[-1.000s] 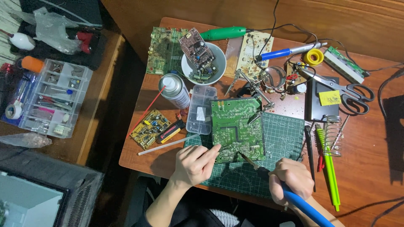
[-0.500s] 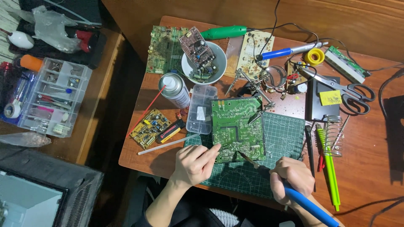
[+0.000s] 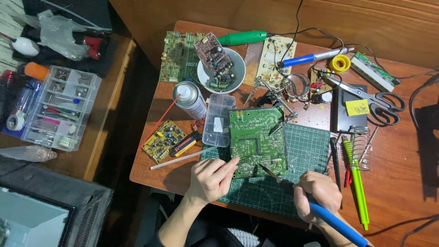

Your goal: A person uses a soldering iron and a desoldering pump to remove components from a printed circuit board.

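**Two hands at the green board**

The board (image 3: 257, 139) lies on the mat (image 3: 304, 153) — flat, steadied. Left hand (image 3: 211, 177) pinches tweezers (image 3: 242, 161) against its near edge; right hand (image 3: 317, 192), fingers clenched round the blue iron (image 3: 336, 223), angles the tip alongside — both tools meeting at one joint.

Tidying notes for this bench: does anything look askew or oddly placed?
Yes. A small circuit board stands tilted in the white bowl, sticking out over the rim. The spray can lies on its side beside the clear parts box.
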